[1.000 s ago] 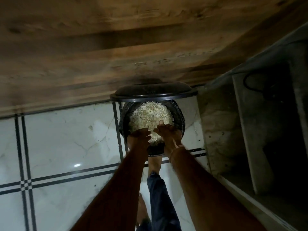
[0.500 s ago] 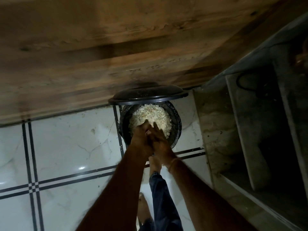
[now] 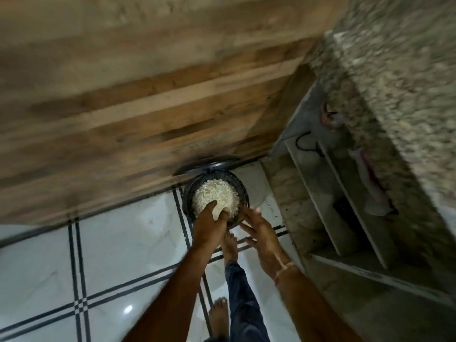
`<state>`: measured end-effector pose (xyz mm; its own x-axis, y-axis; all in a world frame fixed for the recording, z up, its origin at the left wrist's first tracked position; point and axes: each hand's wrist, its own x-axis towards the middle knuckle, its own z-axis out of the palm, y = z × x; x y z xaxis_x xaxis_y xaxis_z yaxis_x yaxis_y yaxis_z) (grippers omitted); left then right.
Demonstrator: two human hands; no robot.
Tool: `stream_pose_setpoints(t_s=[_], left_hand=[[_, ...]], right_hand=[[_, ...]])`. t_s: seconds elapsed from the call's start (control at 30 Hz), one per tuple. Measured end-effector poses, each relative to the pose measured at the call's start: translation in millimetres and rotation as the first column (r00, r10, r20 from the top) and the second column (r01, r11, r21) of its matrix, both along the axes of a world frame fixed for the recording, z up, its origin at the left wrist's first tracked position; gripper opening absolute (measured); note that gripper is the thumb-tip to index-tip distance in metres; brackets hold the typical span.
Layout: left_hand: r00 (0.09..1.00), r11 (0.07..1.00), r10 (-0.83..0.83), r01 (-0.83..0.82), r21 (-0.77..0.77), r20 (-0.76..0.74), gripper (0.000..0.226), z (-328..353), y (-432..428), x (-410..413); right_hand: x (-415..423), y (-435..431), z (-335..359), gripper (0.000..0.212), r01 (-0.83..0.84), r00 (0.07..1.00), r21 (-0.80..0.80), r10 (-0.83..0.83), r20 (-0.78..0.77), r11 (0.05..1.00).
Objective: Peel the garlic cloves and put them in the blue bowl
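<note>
Seemingly feather-light and loose, the peels (image 3: 215, 195) in the bin (image 3: 244, 193) want cupped scooping; left grip (image 3: 209, 225) presses them spread, right grip (image 3: 259, 228) wide.

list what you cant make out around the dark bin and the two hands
- Head view: what the pale heap in the bin is made of; too small and dim.
- Head view: whether the left hand grips anything; its fingers dip into the heap.
- Head view: the bin's near rim, covered by the left hand.
- Head view: things on the shelves, smeared by blur.
- No blue bowl in frame.
</note>
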<state>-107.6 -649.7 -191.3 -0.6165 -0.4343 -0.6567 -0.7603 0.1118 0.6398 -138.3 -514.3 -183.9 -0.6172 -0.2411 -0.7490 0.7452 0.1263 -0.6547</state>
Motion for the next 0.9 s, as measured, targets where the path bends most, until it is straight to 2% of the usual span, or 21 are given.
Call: stream_pose_setpoints(t_s=[0.07,0.13,0.3,0.43,0.57,0.67,0.8,0.9], left_hand=[[0.992,0.994,-0.104,0.101,-0.047,-0.069,0.050,47,22,25],[0.970,0.974,-0.213,0.202,-0.100,-0.116,0.050,87,49,51],[0.874,0.902,-0.424,0.384,-0.196,-0.238,0.048,159,131,97],[0.701,0.766,-0.641,0.560,-0.317,-0.312,0.046,204,207,112],[0.534,0.638,-0.769,0.682,-0.358,-0.353,0.043,224,288,120],[0.452,0.582,-0.806,0.725,-0.368,-0.383,0.044,231,352,122],[0.360,0.486,-0.866,0.770,-0.413,-0.348,0.043,237,446,120],[0.340,0.462,-0.875,0.802,-0.379,-0.346,0.043,235,508,118]], right_hand=[[27,24,54,0.039,0.016,0.992,0.014,-0.014,-0.124,1.000],[54,51,91,0.028,0.122,0.962,0.033,-0.110,-0.250,0.992],[126,143,161,0.033,0.260,0.809,0.162,-0.123,-0.575,0.952],[171,224,195,0.030,0.418,0.705,0.269,-0.123,-0.699,0.867],[200,308,206,0.036,0.510,0.644,0.402,-0.027,-0.765,0.760],[217,371,209,0.024,0.597,0.616,0.422,-0.052,-0.786,0.682],[238,459,206,0.029,0.645,0.643,0.486,-0.075,-0.762,0.590],[248,519,202,0.031,0.643,0.672,0.538,-0.064,-0.738,0.545]])
